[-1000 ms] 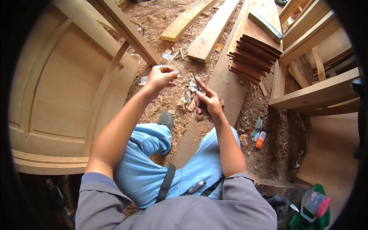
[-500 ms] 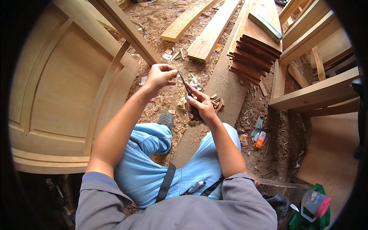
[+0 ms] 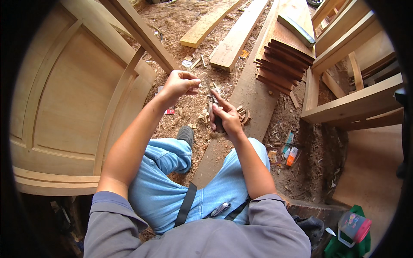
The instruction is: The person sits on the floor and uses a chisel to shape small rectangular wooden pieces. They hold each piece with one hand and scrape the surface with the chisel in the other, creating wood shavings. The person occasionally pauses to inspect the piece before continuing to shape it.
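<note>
**Dark tool [image 3: 214, 99] has swung a little away from the left hand [image 3: 178, 86]**

Half a second ago its tip met the left fingers; now there is a small gap; the right hand [image 3: 228, 120] is curled around the tool, finger and thumb along it, pointing it up and away from the knees, over the ground [image 3: 195, 94] with its wood chips; the left hand is pinched almost closed on what looks like a pale bit [image 3: 202, 75], too small to name; this seems to be a short break in close, careful work; the next touch would need a still left hand and a slow, light tip.
</note>
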A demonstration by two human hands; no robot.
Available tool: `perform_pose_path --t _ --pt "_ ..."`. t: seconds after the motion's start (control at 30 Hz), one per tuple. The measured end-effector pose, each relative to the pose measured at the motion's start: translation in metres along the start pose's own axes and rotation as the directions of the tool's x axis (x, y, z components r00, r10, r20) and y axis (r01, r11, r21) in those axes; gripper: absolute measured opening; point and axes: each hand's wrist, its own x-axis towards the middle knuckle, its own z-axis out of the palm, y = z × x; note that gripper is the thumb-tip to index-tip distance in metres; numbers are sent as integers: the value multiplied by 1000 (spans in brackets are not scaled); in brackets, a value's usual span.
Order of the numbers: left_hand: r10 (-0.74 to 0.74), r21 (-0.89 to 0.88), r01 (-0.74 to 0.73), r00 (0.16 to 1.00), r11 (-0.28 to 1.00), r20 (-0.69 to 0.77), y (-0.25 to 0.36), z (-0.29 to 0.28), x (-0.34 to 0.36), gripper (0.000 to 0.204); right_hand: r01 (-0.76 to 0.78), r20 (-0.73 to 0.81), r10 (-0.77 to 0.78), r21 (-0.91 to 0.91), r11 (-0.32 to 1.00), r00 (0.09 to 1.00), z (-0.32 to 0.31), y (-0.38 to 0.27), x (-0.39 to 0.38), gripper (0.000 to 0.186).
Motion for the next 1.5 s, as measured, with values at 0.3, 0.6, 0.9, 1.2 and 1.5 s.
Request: perform_pose_path --t 0.3,0.6,0.9,1.2,1.5 --pt "-65 -106 56 994 993 -90 -2 1 1 24 116 -244 -107 24 993 964 -55 3 16 56" --pt "-73 -184 50 990 982 -122 -12 0 7 24 0 233 33 -140 990 972 -2 4 -5 60" --pt "-59 -144 58 998 988 -3 7 -5 -4 21 -39 115 41 -17 999 993 -8 11 4 54" --pt "-53 -200 37 996 979 -74 11 -8 0 21 181 -217 -178 -7 984 960 -46 3 7 56" --pt "152 201 -101 954 974 -257 -7 10 7 23 31 131 -1 -229 973 991 0 7 -14 60"
